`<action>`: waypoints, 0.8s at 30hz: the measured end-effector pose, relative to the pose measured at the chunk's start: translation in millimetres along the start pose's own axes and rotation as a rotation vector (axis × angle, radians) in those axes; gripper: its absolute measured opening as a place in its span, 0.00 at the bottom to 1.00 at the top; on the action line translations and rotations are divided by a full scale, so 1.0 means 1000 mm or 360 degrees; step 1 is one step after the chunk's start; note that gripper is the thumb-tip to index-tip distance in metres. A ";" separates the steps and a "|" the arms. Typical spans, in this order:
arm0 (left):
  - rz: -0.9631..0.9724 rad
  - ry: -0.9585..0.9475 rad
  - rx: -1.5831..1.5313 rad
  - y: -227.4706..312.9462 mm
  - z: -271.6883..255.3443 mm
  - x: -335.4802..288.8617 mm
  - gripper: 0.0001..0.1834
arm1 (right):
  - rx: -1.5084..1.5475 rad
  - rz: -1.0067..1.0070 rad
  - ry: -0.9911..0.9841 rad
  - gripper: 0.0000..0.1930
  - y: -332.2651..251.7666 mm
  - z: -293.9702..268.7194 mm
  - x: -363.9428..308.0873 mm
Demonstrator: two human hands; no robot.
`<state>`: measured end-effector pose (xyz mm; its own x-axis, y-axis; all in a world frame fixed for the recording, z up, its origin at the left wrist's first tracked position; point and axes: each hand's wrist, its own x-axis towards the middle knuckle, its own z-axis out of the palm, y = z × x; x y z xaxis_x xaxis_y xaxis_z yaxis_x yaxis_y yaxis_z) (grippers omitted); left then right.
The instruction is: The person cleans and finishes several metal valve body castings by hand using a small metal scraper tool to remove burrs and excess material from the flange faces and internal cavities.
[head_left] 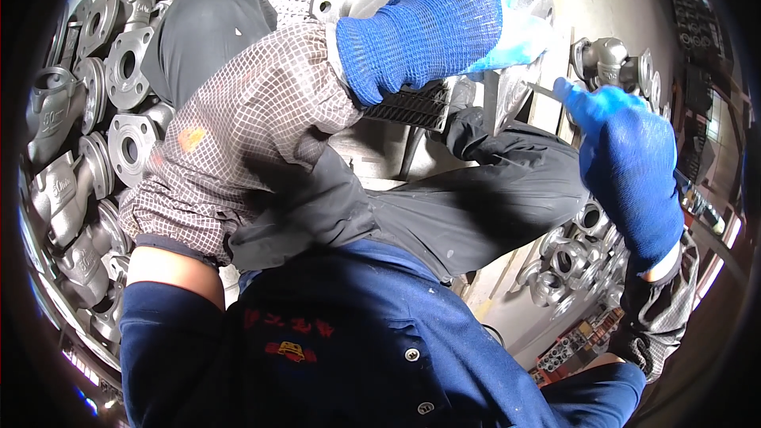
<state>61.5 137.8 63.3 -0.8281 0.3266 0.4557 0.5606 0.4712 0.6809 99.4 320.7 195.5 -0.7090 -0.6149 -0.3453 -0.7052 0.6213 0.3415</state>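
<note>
My left hand (432,28), in a blue knitted glove with a coated palm, is closed over a grey flanged metal casting, seemingly a valve body. One round flange (541,9) shows beyond the fingers, and another flange (506,99) stands edge-on below them. Glare washes out the fingertips. My right hand (622,131), gloved alike, is closed round a thin metal rod-like tool (543,90). Its tip points left at the lower flange; whether it touches cannot be told. Most of the tool is hidden in the glove.
Many flanged castings (131,147) are piled along the left. More castings (610,63) stand at the upper right, and others (567,261) lie below my right knee. A dark ribbed block (408,107) sits under the held casting. My legs in dark trousers (483,190) flank the work.
</note>
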 end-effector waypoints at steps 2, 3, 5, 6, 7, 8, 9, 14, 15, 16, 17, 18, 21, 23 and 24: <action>-0.0139 -0.0068 -0.0114 0.002 0.004 0.001 0.22 | 0.0028 0.0154 -0.0077 0.22 0.004 0.003 0.002; -0.0287 -0.0131 -0.0218 0.003 0.006 0.002 0.22 | 0.0004 0.0193 -0.0095 0.21 0.004 0.005 0.001; -0.0386 -0.0151 -0.0360 0.005 -0.002 0.000 0.21 | -0.0013 0.0200 -0.0078 0.21 0.003 0.002 0.006; -0.0478 -0.0174 -0.0519 0.006 -0.006 -0.001 0.21 | 0.0015 0.0088 -0.0067 0.17 0.004 0.000 0.007; -0.0477 -0.0178 -0.0527 0.007 -0.005 -0.001 0.21 | 0.0040 -0.0011 -0.0076 0.14 0.006 0.002 0.007; -0.0461 -0.0193 -0.0501 0.007 -0.005 0.000 0.20 | 0.0040 -0.0006 -0.0084 0.14 0.007 0.003 0.008; -0.0445 -0.0208 -0.0475 0.007 -0.003 0.000 0.20 | 0.0024 0.0042 -0.0059 0.14 0.008 0.004 0.008; -0.0555 -0.0233 -0.0666 0.012 -0.008 0.001 0.19 | 0.0178 0.0100 -0.0068 0.21 0.011 0.004 0.007; -0.0619 -0.0253 -0.0659 0.015 -0.012 0.001 0.19 | 0.0181 0.0117 -0.0087 0.21 0.011 0.002 0.007; -0.0621 -0.0256 -0.0666 0.012 -0.009 0.000 0.19 | 0.0181 0.0118 -0.0095 0.21 0.011 0.002 0.007; -0.0524 -0.0250 -0.0668 0.006 -0.006 0.000 0.19 | 0.0136 0.0115 -0.0135 0.21 0.009 0.002 0.006; -0.0429 -0.0244 -0.0668 0.003 -0.003 -0.001 0.18 | 0.0092 0.0111 -0.0175 0.22 0.008 0.002 0.005; -0.0612 -0.0241 -0.0750 0.016 -0.009 0.002 0.19 | -0.0083 0.0034 -0.0036 0.11 0.001 0.000 0.002; -0.0581 -0.0322 -0.0850 0.026 -0.029 0.006 0.19 | -0.0169 0.0023 -0.0014 0.07 -0.007 -0.003 -0.001; -0.0563 -0.0365 -0.0903 0.028 -0.031 0.007 0.20 | -0.0254 0.0013 0.0008 0.04 -0.009 -0.003 -0.003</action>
<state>71.1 127.8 103.1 -0.9023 0.4266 0.0622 0.1162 0.1017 0.9880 107.9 315.3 196.1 -0.7143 -0.6130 -0.3376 -0.6910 0.5413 0.4791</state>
